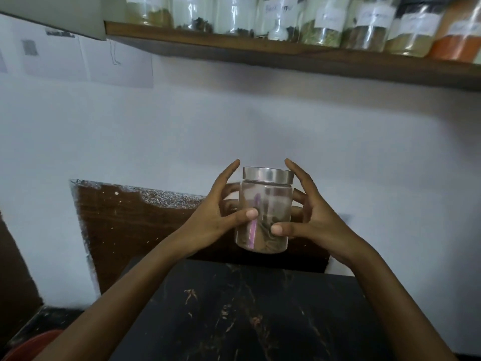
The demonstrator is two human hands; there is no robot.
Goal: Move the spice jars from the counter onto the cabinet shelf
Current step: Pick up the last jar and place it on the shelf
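— Forearms come up from the bottom corners of the frame, and both hands meet at centre. Left hand (218,220) has its thumb pressed on the front of the jar (264,212), fingers wrapped round the back, index finger pointing up and free.

— And the right hand (309,222)?

— Same grip mirrored: thumb on the lower front of the glass, fingers behind, index finger up beside the lid (268,175). So both hands are clamped on that one jar.

— Where's it sitting?

— Nowhere; it's held upright in the air, just above the far edge of the dark counter (247,313), in front of a brown panel (135,222) on the white wall (234,126).

— Contents?

— Clear glass, steel lid, something dark low inside, plus a pinkish streak. Too blurred to name.

— And up top?

— Shelf (286,52) runs across the upper right of the frame, lined with labelled jars (322,24) side by side; the rightmost holds orange powder. Papers (86,58) hang on the wall at upper left.
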